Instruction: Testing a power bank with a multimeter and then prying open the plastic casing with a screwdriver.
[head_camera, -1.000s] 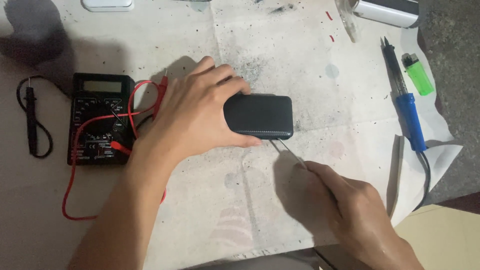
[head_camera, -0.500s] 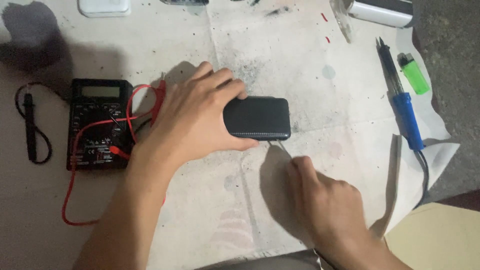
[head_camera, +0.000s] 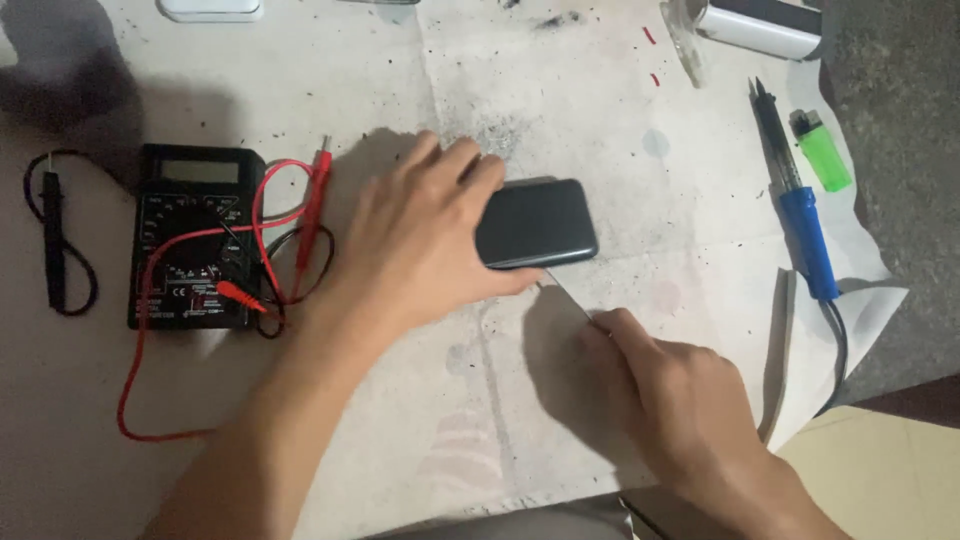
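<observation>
1. A dark case (head_camera: 538, 222), flat with rounded corners, lies on a stained white sheet (head_camera: 600, 120) near the middle of the worktop (head_camera: 60, 420).
2. The left hand (head_camera: 420, 240) lies palm down over the case's left end, fingers spread across its top edge and thumb along its near edge, pressing it onto the sheet.
3. The right hand (head_camera: 670, 390) sits just below and to the right of the case, fingers closed around a thin metal tool (head_camera: 565, 296).
4. The tool's tip meets the case's near edge, close to the left thumb.
5. The 2 hands are apart, with the case's near right corner between them.
6. Left of the left hand sits a black multimeter (head_camera: 195, 235) with red leads (head_camera: 150, 340) looped over it and a black probe (head_camera: 55, 230) further left.
7. Well right of the case lie a blue-handled soldering iron (head_camera: 800, 230) and a green lighter (head_camera: 822, 150).
8. A white tube (head_camera: 760, 25) rests at the top edge of the view; whether anything is in it cannot be told.
</observation>
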